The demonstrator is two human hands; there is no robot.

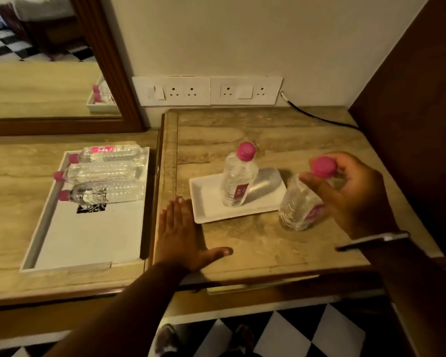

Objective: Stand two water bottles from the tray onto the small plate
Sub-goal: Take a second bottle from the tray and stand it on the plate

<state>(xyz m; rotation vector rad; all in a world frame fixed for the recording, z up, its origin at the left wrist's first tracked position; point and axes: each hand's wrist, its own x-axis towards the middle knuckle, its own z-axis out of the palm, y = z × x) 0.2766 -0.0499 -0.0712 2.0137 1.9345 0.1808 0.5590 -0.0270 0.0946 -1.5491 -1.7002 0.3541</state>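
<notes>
A small white rectangular plate (209, 202) lies on the right stone tabletop. One clear water bottle with a pink cap (238, 176) stands upright on it. My right hand (350, 191) grips a second pink-capped bottle (300, 202) near its neck, just right of the plate's corner, tilted, its base low over the tabletop. My left hand (180, 235) rests flat on the tabletop with fingers spread, touching the plate's near-left corner. A white tray (88, 240) on the left counter holds three more bottles (106, 173) lying on their sides.
A wall panel of sockets and switches (207, 90) sits behind the table, with a black cable (317, 115) running along the back right. A wood-framed mirror (108, 60) stands at the left. A dark wooden panel (417, 99) borders the right side.
</notes>
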